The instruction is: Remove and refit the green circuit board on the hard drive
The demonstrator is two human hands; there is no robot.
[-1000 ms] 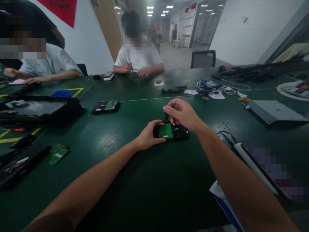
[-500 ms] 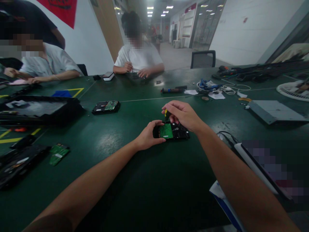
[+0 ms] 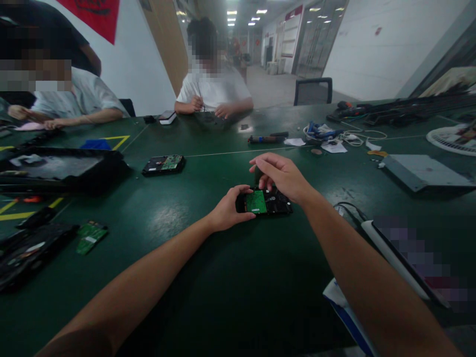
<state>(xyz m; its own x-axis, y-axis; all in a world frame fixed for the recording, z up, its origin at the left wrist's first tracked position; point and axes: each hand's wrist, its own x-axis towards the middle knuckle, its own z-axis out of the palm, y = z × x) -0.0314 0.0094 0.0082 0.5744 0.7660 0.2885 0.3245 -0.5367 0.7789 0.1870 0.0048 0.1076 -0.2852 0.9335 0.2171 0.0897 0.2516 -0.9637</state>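
A black hard drive (image 3: pixel 278 202) with a green circuit board (image 3: pixel 256 202) facing up lies flat on the dark green table. My left hand (image 3: pixel 230 208) grips its left end, thumb along the near edge and fingers along the far edge. Over the drive's far edge, my right hand (image 3: pixel 280 173) is closed around the short dark handle of a screwdriver (image 3: pixel 257 174), held upright above the board. Its tip is hidden by the fingers.
Another hard drive (image 3: pixel 163 165) lies left of centre, with a loose green circuit board (image 3: pixel 91 237) nearer me. A black casing (image 3: pixel 59 171) stands far left. A grey metal box (image 3: pixel 427 171) and tangled cables (image 3: pixel 323 131) are to the right. A co-worker (image 3: pixel 213 89) sits opposite.
The screwdriver handle has turned in my right fingers: its yellow part showed before and now the dark side shows. My left hand and the hard drive stay in place.
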